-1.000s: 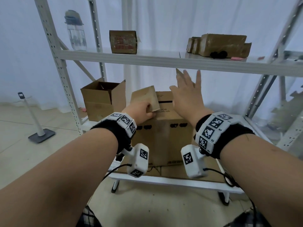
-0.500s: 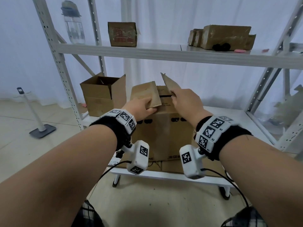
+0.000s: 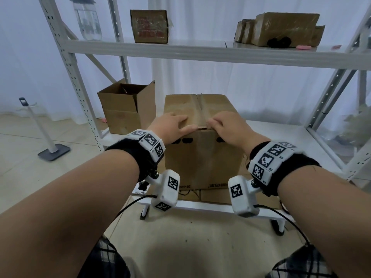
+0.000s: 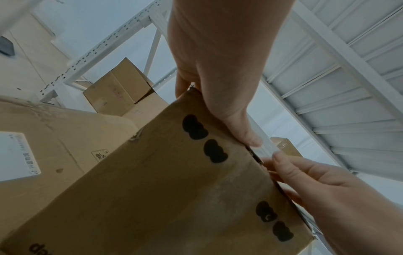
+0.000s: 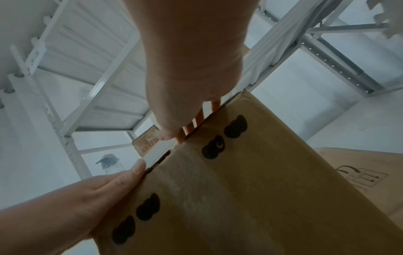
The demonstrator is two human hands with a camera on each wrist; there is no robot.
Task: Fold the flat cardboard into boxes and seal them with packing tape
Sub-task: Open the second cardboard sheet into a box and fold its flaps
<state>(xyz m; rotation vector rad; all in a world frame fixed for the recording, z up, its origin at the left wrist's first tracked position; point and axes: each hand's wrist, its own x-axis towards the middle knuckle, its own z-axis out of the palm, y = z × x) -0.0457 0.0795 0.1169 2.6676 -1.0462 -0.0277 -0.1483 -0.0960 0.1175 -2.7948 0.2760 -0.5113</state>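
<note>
we press both top flaps flat: our left hand [image 3: 172, 125] and right hand [image 3: 227, 127] lie palm-down, fingers relaxed, on the box [image 3: 202, 157].

The bottle [image 3: 86, 21] is cut off at the top edge; the box [image 3: 200, 157] print is too small to read.

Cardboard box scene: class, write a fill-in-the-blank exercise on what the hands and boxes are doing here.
1. Both top flaps of the box are folded ____.
2. The left hand and right hand press on the box's ____ face.
3. The smaller box to the left has its flaps ____.

Missing words: down; top; open
</note>
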